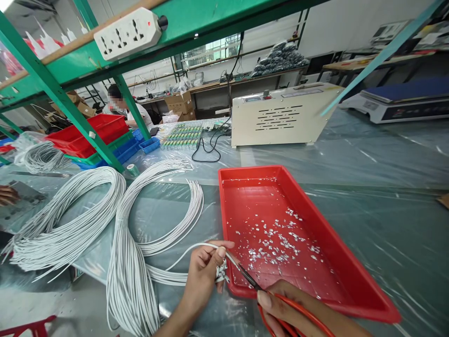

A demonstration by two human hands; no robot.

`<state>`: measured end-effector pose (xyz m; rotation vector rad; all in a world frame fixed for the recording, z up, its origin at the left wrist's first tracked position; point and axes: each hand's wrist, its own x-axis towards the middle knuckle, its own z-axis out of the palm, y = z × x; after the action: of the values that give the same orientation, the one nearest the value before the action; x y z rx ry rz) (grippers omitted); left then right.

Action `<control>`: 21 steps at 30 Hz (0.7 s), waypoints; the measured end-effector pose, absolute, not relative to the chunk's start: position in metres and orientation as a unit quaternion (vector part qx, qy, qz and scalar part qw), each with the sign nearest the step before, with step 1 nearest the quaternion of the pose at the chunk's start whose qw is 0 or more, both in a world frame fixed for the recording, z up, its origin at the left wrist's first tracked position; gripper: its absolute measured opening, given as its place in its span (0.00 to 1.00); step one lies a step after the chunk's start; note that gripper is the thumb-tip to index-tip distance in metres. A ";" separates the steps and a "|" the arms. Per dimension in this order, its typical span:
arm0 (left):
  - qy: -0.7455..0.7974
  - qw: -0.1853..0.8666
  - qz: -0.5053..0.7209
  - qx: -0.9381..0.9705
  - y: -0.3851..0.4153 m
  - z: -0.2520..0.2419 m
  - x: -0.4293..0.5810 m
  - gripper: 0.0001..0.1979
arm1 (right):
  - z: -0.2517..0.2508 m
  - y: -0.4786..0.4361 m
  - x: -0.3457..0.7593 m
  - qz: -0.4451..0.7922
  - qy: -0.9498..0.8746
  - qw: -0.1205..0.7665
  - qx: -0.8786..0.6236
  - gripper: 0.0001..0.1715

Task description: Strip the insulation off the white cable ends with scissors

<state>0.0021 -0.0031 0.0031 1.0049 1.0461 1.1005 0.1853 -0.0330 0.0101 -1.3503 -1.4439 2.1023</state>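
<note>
My left hand (201, 271) is closed on a white cable (185, 250), pinching it near its end between thumb and fingers. More cable ends (220, 271) stick out below that thumb. My right hand (286, 306) grips scissors (250, 277) with orange-red handles, and their dark blade tips meet the end of the pinched cable. Both hands are at the near left corner of a red tray (345, 238). Small white and silvery scraps (280, 245) lie scattered on its floor. From my left hand the cables run back into a large looped bundle (131, 262).
Another white cable coil (84, 196) lies farther left, close to someone else's hand (7, 195). Behind the tray stand a beige machine (280, 117) and rows of circuit boards (182, 136). Stacked bins (89, 133) sit beside a green frame (66, 98); a person (138, 112) is behind it.
</note>
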 end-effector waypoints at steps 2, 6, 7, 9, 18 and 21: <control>0.457 0.612 0.474 0.437 -0.004 0.004 0.002 0.16 | 0.011 -0.032 0.184 0.725 -0.501 0.134 -0.455 0.36; 0.462 0.615 0.474 0.428 -0.003 0.006 0.003 0.17 | 0.009 -0.031 0.180 0.727 -0.502 0.146 -0.446 0.36; 0.463 0.617 0.475 0.423 -0.003 0.007 0.004 0.17 | 0.008 -0.031 0.179 0.724 -0.503 0.148 -0.449 0.37; 0.462 0.621 0.479 0.414 -0.002 0.008 0.005 0.17 | 0.005 -0.032 0.178 0.717 -0.506 0.145 -0.457 0.38; 0.482 0.645 0.439 0.399 -0.005 0.002 0.008 0.19 | 0.012 -0.027 0.176 0.645 -0.511 0.154 -0.547 0.33; 0.495 0.621 0.457 0.400 -0.005 0.007 0.007 0.20 | 0.016 -0.023 0.178 0.623 -0.546 0.179 -0.531 0.32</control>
<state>0.0067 -0.0046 0.0070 0.9201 1.1387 1.0515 0.1783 -0.0233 0.0158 -1.5018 -1.5423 1.7608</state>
